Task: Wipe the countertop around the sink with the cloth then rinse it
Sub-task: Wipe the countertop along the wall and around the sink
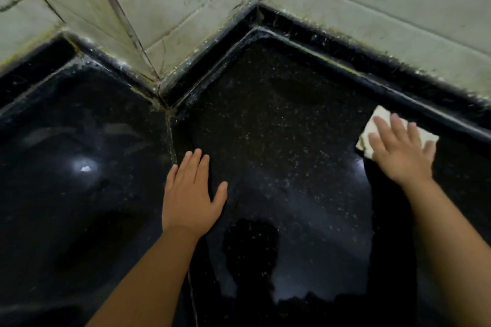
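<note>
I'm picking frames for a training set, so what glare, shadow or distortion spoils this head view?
Head view: dim overall; a bright lamp glare sits on the glossy black countertop left of the left hand; a dark head-shaped reflection lies between the arms; wide-angle bending curves the tiled wall; the cloth under the right hand looks slightly soft.

Stained pale wall tiles [372,2]

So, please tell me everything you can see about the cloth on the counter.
The cloth is cream-white, looks like soft fabric and is folded into a small, thick pad with layered edges showing. It lies flat on the black speckled countertop, close to the raised back edge at the right. The right hand presses on it with straight fingers and covers most of it.
</note>
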